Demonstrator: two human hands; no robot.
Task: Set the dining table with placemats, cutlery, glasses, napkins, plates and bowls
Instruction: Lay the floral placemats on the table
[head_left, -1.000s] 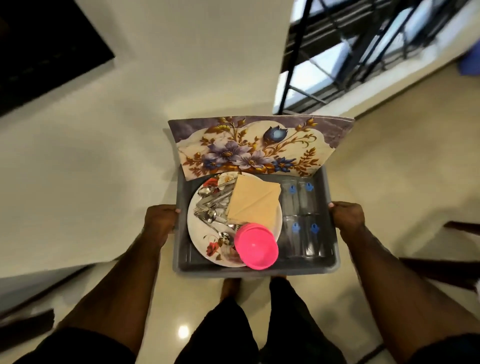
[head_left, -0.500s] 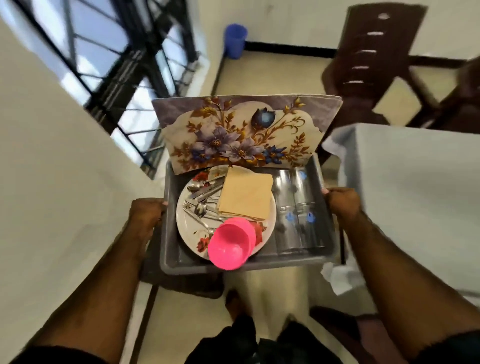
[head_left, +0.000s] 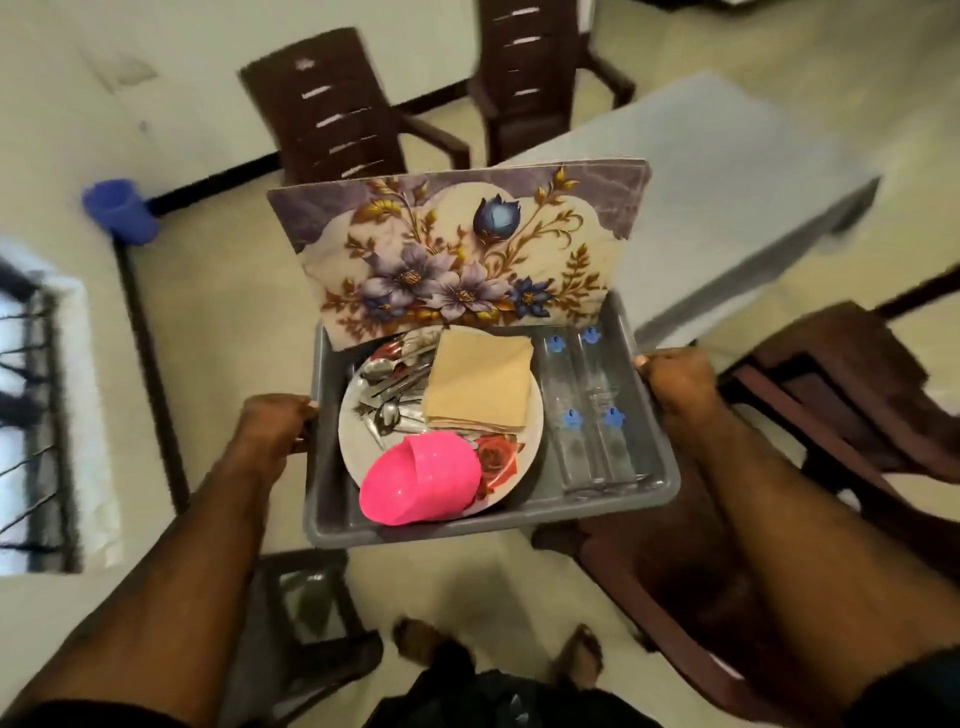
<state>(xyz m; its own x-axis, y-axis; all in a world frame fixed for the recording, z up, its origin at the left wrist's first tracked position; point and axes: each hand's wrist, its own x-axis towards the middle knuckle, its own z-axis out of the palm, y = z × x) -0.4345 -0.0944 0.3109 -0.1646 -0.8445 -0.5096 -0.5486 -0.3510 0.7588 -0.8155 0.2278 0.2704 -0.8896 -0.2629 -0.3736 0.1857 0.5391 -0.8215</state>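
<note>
Your left hand (head_left: 272, 428) curls its fingers round the left rim of the grey tray (head_left: 655, 480), holding it above the floor. Just inside that hand, a floral plate (head_left: 524, 415) lies flat in the tray's left half. On the side of the plate nearest your left hand the cutlery (head_left: 389, 387) lies in a loose heap, its long axes running roughly from near-left to far-right, spoon bowls mostly toward your left hand. Toward you on the plate a pink bowl (head_left: 420, 486) is tipped on its side, its mouth facing away from you. Next comes a stack of folded tan napkins (head_left: 480, 382), square, with one corner toward the far right. Behind all this, along the tray's far wall, the flowered placemats (head_left: 457, 249) stand on edge, leaning away from you, long axis running from hand to hand. Beside your right hand, clear glasses (head_left: 589, 408) with blue flower marks lie on their sides, long axes pointing away from you. Your right hand (head_left: 678, 384) grips the tray's right rim, fingers wrapped under. Beyond that hand is the grey-topped table (head_left: 727, 171), with brown chairs (head_left: 337, 111) past it and another chair (head_left: 831, 400) just right of your hand.
</note>
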